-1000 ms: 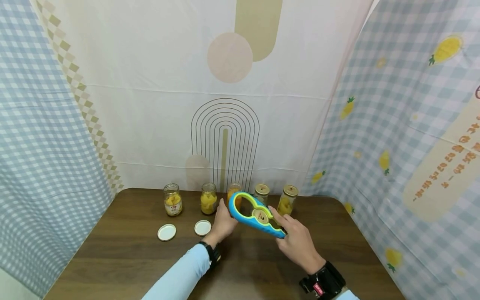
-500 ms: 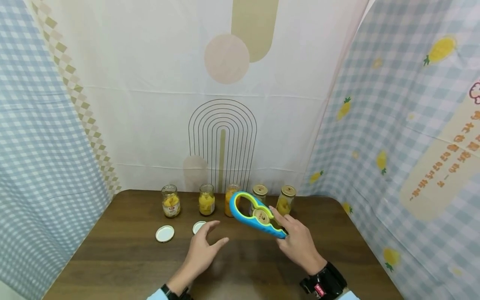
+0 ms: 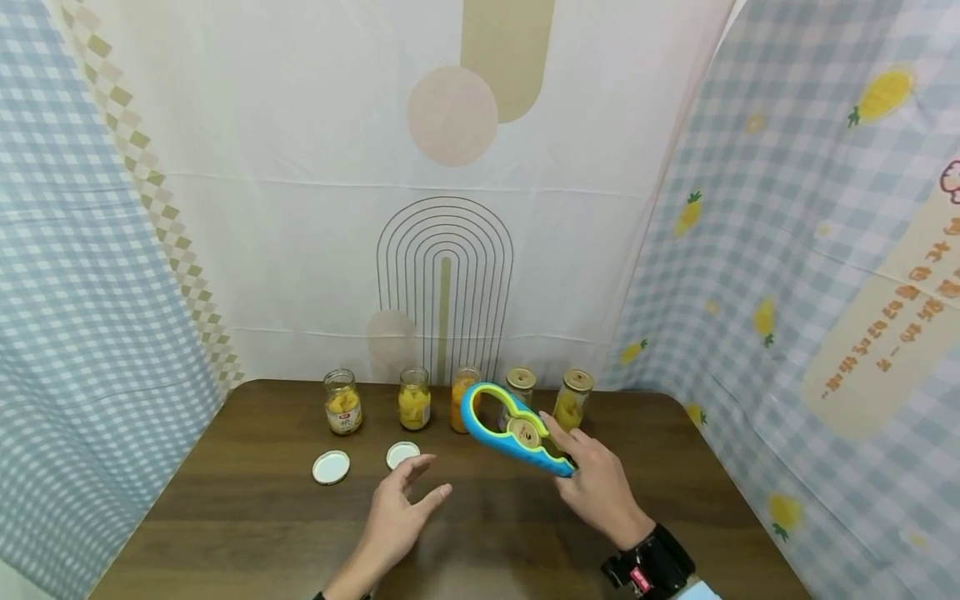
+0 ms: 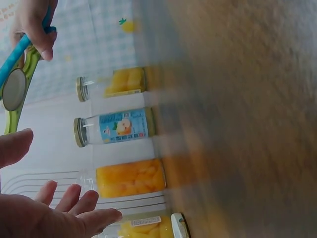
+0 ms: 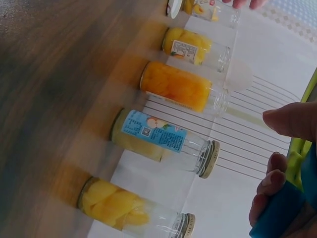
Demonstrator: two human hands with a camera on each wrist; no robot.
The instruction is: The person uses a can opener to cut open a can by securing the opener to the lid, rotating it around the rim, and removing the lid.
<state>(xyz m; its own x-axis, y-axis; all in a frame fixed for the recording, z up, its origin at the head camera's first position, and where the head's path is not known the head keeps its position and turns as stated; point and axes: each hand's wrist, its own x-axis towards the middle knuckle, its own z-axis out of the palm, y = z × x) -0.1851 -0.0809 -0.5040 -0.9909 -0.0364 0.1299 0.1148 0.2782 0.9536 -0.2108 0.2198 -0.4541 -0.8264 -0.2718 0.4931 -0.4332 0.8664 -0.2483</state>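
Note:
My right hand [image 3: 600, 483] grips a blue and green jar opener [image 3: 502, 442], held up above the table. A gold jar lid [image 3: 523, 432] sits in the opener's jaws; its pale underside shows in the left wrist view. My left hand [image 3: 393, 512] is held over the table with thumb and fingers spread, holding nothing, close to a white-sided lid [image 3: 402, 455]. Behind the opener stands a lidless jar of orange fruit [image 3: 461, 408]. To its right are two jars with gold lids on: a blue-labelled jar [image 5: 158, 134] and a jar of yellow fruit [image 5: 114, 203].
Two lidless jars of yellow fruit, the far left jar [image 3: 343, 404] and its neighbour [image 3: 414, 402], stand along the back of the wooden table [image 3: 247, 517]. Another lid [image 3: 331, 467] lies white side up in front of them. A patterned cloth [image 3: 315, 208] hangs behind.
My left hand has drawn back toward me from beside the orange fruit jar and now has its fingers spread. My right hand and the opener have barely moved.

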